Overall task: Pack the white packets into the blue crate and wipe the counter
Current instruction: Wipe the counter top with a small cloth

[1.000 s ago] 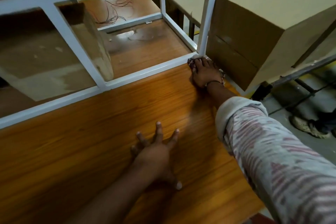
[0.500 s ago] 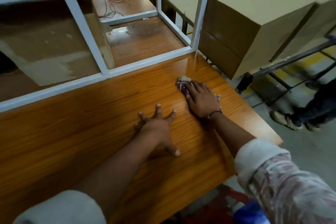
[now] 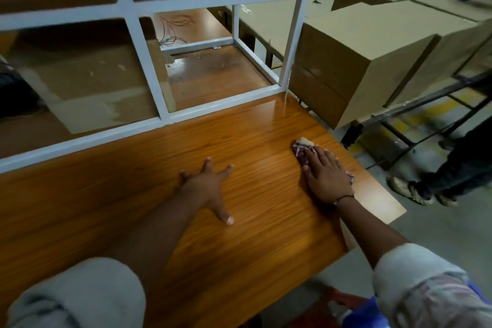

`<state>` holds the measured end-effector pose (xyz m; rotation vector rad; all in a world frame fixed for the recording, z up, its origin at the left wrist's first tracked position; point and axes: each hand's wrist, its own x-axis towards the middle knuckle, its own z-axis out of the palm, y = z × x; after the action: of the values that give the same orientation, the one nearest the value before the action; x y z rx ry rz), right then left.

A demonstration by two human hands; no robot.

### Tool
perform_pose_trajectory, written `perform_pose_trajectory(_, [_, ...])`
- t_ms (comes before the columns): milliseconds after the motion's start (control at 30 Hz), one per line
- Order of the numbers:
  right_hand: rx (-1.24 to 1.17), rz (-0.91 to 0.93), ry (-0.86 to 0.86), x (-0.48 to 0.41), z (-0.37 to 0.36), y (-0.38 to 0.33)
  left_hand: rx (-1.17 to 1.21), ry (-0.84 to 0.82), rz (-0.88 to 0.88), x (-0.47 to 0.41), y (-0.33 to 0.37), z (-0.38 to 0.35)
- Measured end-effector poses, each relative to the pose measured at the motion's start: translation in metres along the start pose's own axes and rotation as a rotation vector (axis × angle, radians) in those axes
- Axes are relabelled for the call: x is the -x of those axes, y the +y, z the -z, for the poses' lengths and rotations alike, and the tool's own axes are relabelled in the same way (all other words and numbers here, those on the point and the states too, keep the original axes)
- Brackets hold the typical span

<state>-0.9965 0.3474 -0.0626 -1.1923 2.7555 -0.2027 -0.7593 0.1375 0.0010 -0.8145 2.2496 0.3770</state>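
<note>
Left hand (image 3: 207,189) lies flat, fingers splayed, holding nothing, mid-worktop (image 3: 106,208); right hand (image 3: 326,178) presses straight fingers on a cloth (image 3: 300,146) near the right edge; a blurred blue shape (image 3: 356,314), perhaps the crate, shows below the near-right corner.

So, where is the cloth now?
In the head view, the cloth lies on the wooden counter near its right edge, under the flat right hand, to the right of the left hand.

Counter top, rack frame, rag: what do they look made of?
Counter top: wood or wood-grain laminate, glossy; streaked grain and light reflections, can't tell which. Rack frame: square metal tubing by the look, painted white, smooth. Rag under the right hand: soft patterned cloth, crumpled, maroon and white.
</note>
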Motion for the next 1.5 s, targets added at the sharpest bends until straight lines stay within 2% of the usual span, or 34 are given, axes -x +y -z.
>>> perform_pose_trajectory(133, [-0.022, 0.005, -0.013, -0.053, 0.003, -0.014, 0.030, 0.003, 0.019, -0.018, -0.019, 0.022])
perform_pose_trajectory(333, [-0.048, 0.016, 0.021, -0.155, 0.011, -0.035, 0.050, 0.021, -0.006, -0.051, -0.028, 0.011])
perform_pose_trajectory(500, [-0.056, 0.149, -0.053, -0.237, 0.013, -0.042, 0.069, 0.042, -0.026, -0.057, -0.032, 0.009])
perform_pose_trajectory(667, [-0.009, 0.258, -0.038, -0.252, 0.013, -0.047, 0.041, 0.021, -0.003, -0.054, -0.028, 0.015])
perform_pose_trajectory(867, [-0.025, 0.391, -0.071, -0.192, 0.010, -0.048, -0.010, 0.010, 0.002, -0.052, -0.026, 0.020])
perform_pose_trajectory(1067, [-0.023, 0.478, -0.090, -0.082, 0.007, -0.051, 0.028, 0.025, 0.029, -0.026, -0.019, 0.023])
perform_pose_trajectory(1233, [0.012, 0.583, -0.129, 0.016, -0.014, -0.060, -0.011, 0.043, 0.091, 0.008, -0.022, -0.007])
perform_pose_trajectory(1367, [0.026, 0.648, -0.110, 0.090, -0.027, -0.086, -0.058, 0.043, 0.100, 0.038, -0.043, -0.038])
perform_pose_trajectory(1500, [0.031, 0.841, -0.111, 0.157, -0.042, -0.128, -0.005, 0.062, 0.159, 0.066, -0.086, -0.064])
